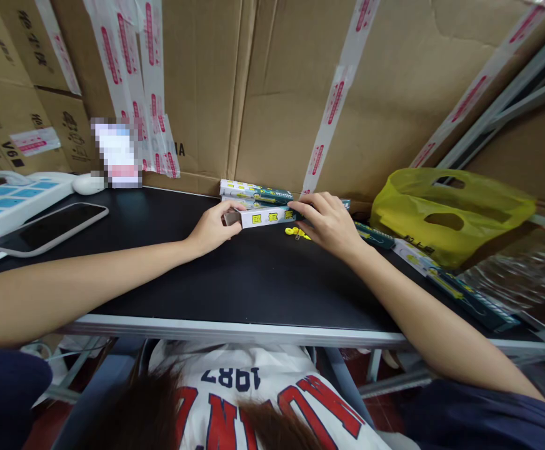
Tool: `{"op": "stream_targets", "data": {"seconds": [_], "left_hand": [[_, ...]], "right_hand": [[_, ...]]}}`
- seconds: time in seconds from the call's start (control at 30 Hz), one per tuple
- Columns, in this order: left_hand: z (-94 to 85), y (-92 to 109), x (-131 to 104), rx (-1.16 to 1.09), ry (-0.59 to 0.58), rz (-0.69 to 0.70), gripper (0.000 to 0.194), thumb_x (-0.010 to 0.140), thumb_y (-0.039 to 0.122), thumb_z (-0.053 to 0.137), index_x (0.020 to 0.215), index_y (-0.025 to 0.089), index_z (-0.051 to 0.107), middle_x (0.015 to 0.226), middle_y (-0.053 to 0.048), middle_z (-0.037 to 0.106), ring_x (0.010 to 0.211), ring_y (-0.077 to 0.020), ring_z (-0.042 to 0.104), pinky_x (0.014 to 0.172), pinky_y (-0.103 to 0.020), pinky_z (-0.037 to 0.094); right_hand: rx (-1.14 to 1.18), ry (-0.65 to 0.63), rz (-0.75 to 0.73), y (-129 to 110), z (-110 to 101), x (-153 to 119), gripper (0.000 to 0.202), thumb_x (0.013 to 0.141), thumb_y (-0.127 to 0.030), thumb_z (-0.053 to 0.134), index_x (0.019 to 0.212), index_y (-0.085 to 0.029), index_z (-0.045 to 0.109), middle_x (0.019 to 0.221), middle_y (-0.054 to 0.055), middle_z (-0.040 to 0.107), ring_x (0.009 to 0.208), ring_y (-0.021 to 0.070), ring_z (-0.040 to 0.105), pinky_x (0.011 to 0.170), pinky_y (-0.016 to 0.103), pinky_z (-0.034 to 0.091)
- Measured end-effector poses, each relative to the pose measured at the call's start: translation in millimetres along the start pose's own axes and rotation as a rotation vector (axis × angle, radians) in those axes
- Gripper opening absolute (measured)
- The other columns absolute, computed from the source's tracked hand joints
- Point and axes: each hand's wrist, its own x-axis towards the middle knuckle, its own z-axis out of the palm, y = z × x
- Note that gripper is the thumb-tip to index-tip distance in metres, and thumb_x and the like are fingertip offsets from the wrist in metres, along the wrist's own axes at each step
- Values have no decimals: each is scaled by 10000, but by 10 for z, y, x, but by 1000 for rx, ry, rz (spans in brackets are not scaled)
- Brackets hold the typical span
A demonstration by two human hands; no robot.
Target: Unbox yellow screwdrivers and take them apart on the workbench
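Between my hands is a long, narrow white and dark green box with yellow lettering, held just over the black tabletop. My left hand pinches its left end, which looks open. The fingers of my right hand close around its right part and hide that end. Similar boxes lie stacked right behind it. Small yellow pieces rest on the table by my right fingers.
A dark phone and a white power strip lie at left, near a blurred lit screen. More narrow boxes line the right side beside a yellow plastic bag. Cardboard stands behind.
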Motion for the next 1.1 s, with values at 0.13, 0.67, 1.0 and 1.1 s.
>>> {"op": "stream_targets", "data": {"seconds": [0.13, 0.67, 1.0, 1.1], "left_hand": [[2, 10, -13, -1, -30, -18, 282, 721, 187, 608, 1000, 150, 602, 805, -16, 620, 598, -100, 594, 471, -177, 484], [52, 32, -11, -35, -46, -44, 261, 725, 113, 590, 978, 170, 560, 826, -8, 627, 571, -88, 599, 443, -167, 488], [75, 27, -9, -58, -74, -22, 257, 705, 94, 596, 947, 176, 572, 662, 38, 561, 497, -83, 549, 444, -186, 461], [77, 1, -8, -34, -87, -20, 236, 711, 92, 588, 933, 172, 576, 601, 54, 527, 459, -86, 534, 434, -195, 442]], "right_hand": [[10, -6, -23, -30, 15, -5, 345, 910, -222, 482, 1253, -220, 524, 1123, 119, 606, 980, 257, 506, 810, 385, 407], [-10, 19, -45, 6, -68, 26, 336, 920, -239, 481, 1255, -245, 513, 1119, 99, 621, 979, 245, 513, 826, 378, 401], [49, -27, -27, -13, -125, 44, 365, 920, -264, 482, 1284, -291, 506, 1135, 94, 620, 1007, 257, 524, 861, 414, 398], [55, -34, -49, -30, -97, 38, 363, 926, -259, 472, 1287, -277, 504, 1144, 97, 620, 1020, 252, 522, 875, 407, 399]]}}
